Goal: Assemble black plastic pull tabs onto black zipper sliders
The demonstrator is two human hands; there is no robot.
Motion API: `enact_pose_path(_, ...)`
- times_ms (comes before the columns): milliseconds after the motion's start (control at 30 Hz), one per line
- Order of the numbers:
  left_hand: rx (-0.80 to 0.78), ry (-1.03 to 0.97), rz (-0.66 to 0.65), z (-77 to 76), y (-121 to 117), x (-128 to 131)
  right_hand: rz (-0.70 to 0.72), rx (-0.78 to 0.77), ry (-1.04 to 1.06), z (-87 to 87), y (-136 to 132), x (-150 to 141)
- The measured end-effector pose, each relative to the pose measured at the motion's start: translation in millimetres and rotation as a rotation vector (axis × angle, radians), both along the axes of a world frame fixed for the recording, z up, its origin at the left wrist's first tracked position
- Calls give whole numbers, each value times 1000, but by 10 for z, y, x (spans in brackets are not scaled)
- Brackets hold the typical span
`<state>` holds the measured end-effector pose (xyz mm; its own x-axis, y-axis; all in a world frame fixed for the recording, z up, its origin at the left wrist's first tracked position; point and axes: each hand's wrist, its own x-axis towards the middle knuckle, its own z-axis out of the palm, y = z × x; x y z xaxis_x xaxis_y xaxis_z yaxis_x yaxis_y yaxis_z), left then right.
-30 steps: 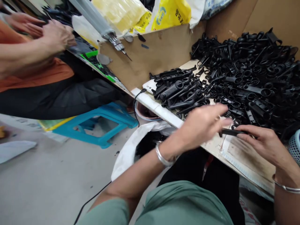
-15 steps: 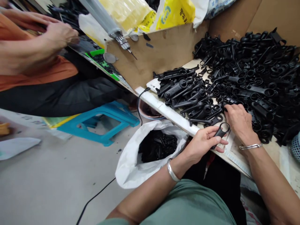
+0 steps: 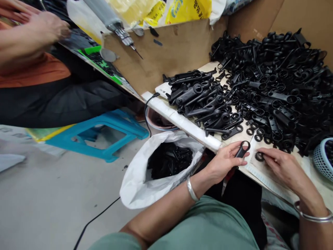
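Observation:
My left hand point(image 3: 224, 160) is closed around a black plastic handle-like part point(image 3: 242, 150), whose ring-shaped end points up and away from me. Just right of it, my right hand point(image 3: 284, 167) has thumb and forefinger closed at a small black ring point(image 3: 259, 156), low over the table's front strip. Several similar small rings point(image 3: 258, 137) lie loose beyond my fingers. Farther back spreads a large heap of black plastic parts point(image 3: 275, 80). Left of that heap, long black arm-like parts point(image 3: 197, 95) are laid in a rough pile.
A white sack point(image 3: 135, 184) of black parts stands open below the table edge. A blue stool point(image 3: 104, 139) is on the floor. A powered screwdriver point(image 3: 117, 27) hangs over the cardboard wall point(image 3: 156, 59). A co-worker's arm point(image 3: 31, 38) is at upper left; a blue basket point(image 3: 318, 159) stands right.
My right hand has drawn back from the heap toward me and to the right, and now has a small ring at its fingertips. My left hand still holds the handle-like part.

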<state>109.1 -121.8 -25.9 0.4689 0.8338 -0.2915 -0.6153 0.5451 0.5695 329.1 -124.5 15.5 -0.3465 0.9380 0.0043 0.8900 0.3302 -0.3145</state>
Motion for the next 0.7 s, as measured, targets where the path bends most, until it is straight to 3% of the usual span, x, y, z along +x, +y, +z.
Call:
enact_pose_path(167,7,16,12,17,6,42,34,160,-164,-162,-62,-83)
enact_pose_path(367,60,44,37,4,12,47,67,150,-185,-120,-82,-68)
enact_pose_path(533,152,74,36,-3,1,57,-10,377,140,-2,-135,-247)
enact_pose_path(700,272,64,47,-6,-20,75,-63,503,280,-89,-110,-508)
